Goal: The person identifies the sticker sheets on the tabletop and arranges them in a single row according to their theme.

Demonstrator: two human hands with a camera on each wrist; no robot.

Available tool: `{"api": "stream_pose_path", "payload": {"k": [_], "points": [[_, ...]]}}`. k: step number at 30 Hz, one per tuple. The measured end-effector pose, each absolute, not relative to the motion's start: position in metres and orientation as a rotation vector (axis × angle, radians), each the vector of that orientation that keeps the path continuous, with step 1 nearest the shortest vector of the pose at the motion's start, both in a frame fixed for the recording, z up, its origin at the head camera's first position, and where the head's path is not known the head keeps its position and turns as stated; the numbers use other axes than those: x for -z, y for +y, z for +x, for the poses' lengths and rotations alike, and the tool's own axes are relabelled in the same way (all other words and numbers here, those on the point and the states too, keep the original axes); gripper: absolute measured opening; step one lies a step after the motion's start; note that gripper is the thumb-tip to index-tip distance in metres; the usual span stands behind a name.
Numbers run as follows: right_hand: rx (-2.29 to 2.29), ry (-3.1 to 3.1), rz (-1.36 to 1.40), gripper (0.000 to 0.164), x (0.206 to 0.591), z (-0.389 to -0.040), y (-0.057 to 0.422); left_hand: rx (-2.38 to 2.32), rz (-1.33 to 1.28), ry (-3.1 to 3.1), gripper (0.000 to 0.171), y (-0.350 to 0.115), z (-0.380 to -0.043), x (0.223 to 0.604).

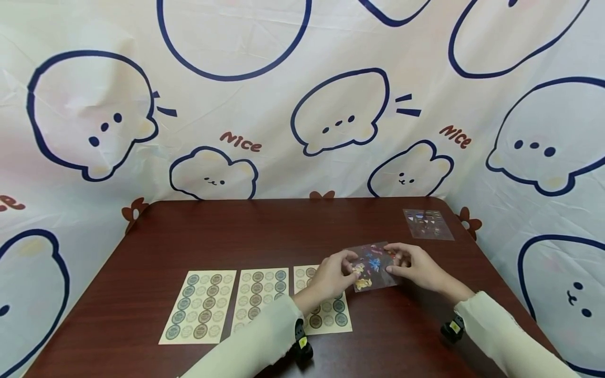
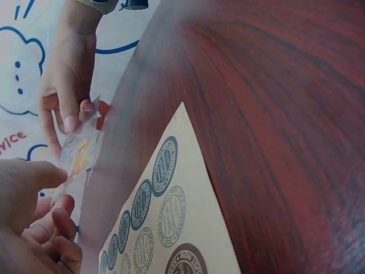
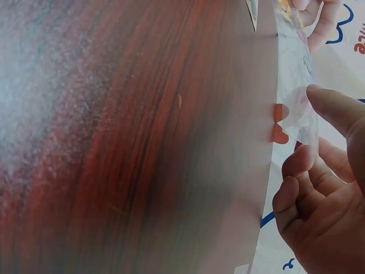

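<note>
Both hands hold a clear sticker sheet (image 1: 375, 266) with blue, yellow and pink figures, raised over the table toward its right side. My left hand (image 1: 332, 274) pinches its left edge between thumb and fingers. At the opposite edge, my right hand (image 1: 418, 266) pinches the sheet the same way. In the left wrist view the clear sheet (image 2: 80, 151) is tilted, seen nearly edge-on between the two hands. Below the left forearm lies a cream sheet of round seal stickers (image 1: 326, 320), partly hidden by that arm and hand.
Two more cream sheets of round stickers, one at the left (image 1: 197, 307) and one in the middle (image 1: 257, 289), lie in a row on the dark wooden table (image 1: 264, 231). Another clear sheet (image 1: 428, 224) rests near the back right corner. A printed cloth (image 1: 274, 115) hangs around the table.
</note>
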State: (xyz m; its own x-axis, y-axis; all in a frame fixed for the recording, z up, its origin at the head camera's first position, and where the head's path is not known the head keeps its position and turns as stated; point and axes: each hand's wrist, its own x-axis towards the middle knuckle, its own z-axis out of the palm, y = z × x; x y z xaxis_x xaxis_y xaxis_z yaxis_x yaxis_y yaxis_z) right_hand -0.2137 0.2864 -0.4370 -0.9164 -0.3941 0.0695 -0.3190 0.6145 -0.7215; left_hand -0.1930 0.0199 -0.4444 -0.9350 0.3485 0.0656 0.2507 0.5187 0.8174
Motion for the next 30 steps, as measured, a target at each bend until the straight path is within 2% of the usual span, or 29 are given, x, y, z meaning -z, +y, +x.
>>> {"api": "stream_pose_path", "payload": {"k": [30], "points": [[1.135, 2.709, -0.552, 0.049, 0.448, -0.196, 0.293, -1.261, 0.528, 2.653, 0.042, 0.024, -0.179, 0.451]]}}
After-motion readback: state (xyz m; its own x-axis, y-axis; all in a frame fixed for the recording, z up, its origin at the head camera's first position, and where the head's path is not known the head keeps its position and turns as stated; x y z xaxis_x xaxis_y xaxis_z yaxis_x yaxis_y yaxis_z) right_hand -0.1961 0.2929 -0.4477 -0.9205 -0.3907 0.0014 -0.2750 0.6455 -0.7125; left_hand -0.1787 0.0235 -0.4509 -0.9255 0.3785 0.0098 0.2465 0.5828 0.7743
